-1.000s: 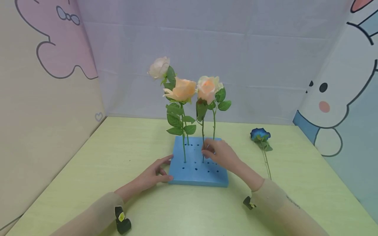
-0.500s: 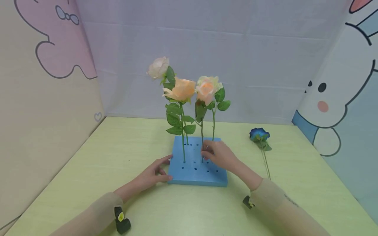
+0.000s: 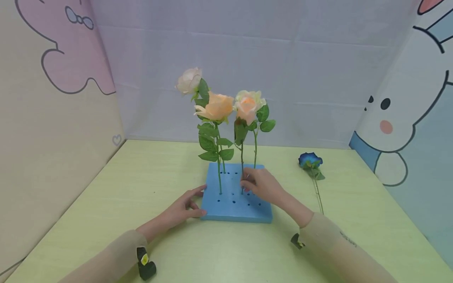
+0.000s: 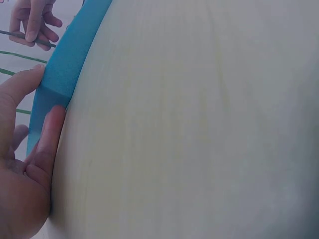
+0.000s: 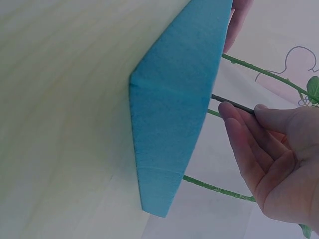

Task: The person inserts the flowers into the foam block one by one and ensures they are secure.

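Observation:
My right hand [image 3: 263, 184] pinches the dark stem [image 5: 239, 104] of a pink-peach rose [image 3: 245, 109] between thumb and fingertips, low over the blue block [image 3: 226, 212]. The stem's lower end meets a hole in the block's top. At the block's left side, my left hand [image 3: 182, 208] touches the edge with its fingers spread, the thumb by the front corner. An orange-peach rose [image 3: 216, 107] and a white rose [image 3: 189, 81] stand upright in the left part of the block. A cream rose [image 3: 261, 101] stands behind the pinched one, partly hidden.
A blue rose [image 3: 310, 160] lies on the table [image 3: 148, 169] to the right of the block, its stem running toward my right sleeve. Several small holes show in the block's top. A pale cloth [image 3: 247, 59] hangs behind the table, with printed panels at both sides.
The view shifts very slightly. Both hands stay in the same places, and the pinched rose and the block show no clear movement.

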### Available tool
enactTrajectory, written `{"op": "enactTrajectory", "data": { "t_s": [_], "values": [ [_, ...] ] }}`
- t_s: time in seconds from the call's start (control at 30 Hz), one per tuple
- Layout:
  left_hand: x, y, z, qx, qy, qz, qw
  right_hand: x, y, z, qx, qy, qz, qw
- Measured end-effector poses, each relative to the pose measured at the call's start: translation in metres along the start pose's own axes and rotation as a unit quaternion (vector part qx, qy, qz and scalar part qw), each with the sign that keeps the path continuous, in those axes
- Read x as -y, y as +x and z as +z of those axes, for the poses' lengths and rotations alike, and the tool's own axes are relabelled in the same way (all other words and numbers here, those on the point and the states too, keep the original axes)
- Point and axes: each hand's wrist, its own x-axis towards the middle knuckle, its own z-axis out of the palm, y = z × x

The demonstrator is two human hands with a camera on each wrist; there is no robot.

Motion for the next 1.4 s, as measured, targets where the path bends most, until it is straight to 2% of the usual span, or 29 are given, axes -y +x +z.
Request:
{"op": "enactTrajectory", "data": {
  "t_s": [0.97, 1.4],
  "values": [
    [0.0006, 0.0007, -0.0002, -0.002, 0.004, 0.009, 0.9999, -0.003, 0.0026, 0.0008, 0.015, 0.009, 0.015, 1.0],
    [-0.0016, -0.0003, -0.0006, -0.003, 0.006, -0.003, 1.0, -0.0033, 0.0008, 0.0018, 0.006, -0.01, 0.011, 1.0]
  ]
}}
